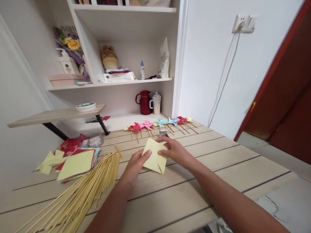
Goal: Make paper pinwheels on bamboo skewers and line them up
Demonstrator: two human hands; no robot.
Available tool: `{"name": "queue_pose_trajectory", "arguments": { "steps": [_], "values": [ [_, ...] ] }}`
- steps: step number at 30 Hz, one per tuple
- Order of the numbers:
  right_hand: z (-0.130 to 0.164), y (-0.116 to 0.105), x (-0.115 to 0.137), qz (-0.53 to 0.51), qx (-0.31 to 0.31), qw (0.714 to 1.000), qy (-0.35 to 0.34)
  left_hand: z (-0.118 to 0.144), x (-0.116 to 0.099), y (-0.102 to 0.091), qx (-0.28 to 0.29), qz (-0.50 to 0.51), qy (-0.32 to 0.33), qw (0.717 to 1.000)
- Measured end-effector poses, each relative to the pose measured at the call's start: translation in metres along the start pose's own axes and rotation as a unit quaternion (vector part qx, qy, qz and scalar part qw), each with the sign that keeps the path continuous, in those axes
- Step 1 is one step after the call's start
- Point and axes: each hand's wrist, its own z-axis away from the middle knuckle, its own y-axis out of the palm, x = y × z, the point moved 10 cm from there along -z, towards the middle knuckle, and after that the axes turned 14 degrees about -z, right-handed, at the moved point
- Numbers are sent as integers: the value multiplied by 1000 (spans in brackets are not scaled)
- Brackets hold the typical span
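Note:
Between my two hands is a square of yellow paper (155,158), raised over the middle of the wooden table (184,194). Slits run in from its corners, and one shows plainly at the lower right. My left hand (137,161) pinches the left edge, thumb on top. On the right side, my right hand (173,150) has its thumb and fingers closed on the paper near the upper right edge. Beyond the hands lies a row of finished paper pinwheels (146,125) on sticks, in red, pink and blue. A small grey roll (163,132) sits just behind my right hand.
Left of my arms spread many thin wooden sticks (97,181). A stack of coloured paper squares (76,165) lies beside them, with loose yellow pieces (50,161) and a clear container (93,141). A small raised shelf (58,115) stands at the back left. A red jug (145,103) and cup (156,103) stand behind.

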Motion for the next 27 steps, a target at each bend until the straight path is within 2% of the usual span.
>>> {"name": "queue_pose_trajectory", "arguments": {
  "steps": [4, 6, 8, 10, 12, 15, 22, 27],
  "values": [
    [-1, 3, 0, 34, 9, 999, -26, -5, 15, -15, -80, -24, -20, 996],
    [1, 1, 11, 79, -14, 993, -91, -6, 20, -19, -98, -2, -26, 995],
    [8, 2, 31, 125, -29, 974, -186, -6, 22, -22, -105, 26, -33, 994],
    [17, 11, 46, 165, -15, 950, -263, -5, 22, -23, -108, 51, -39, 992],
    [22, 20, 52, 189, 11, 937, -294, -5, 21, -24, -110, 86, -39, 990],
    [23, 23, 52, 184, 27, 938, -293, -6, 20, -24, -107, 145, -32, 983],
    [16, 8, 44, 130, 18, 959, -250, -8, 14, -30, -113, 200, -4, 973],
    [19, 17, 44, 142, 40, 956, -252, -8, 13, -28, -108, 211, -3, 972]
  ]
}}
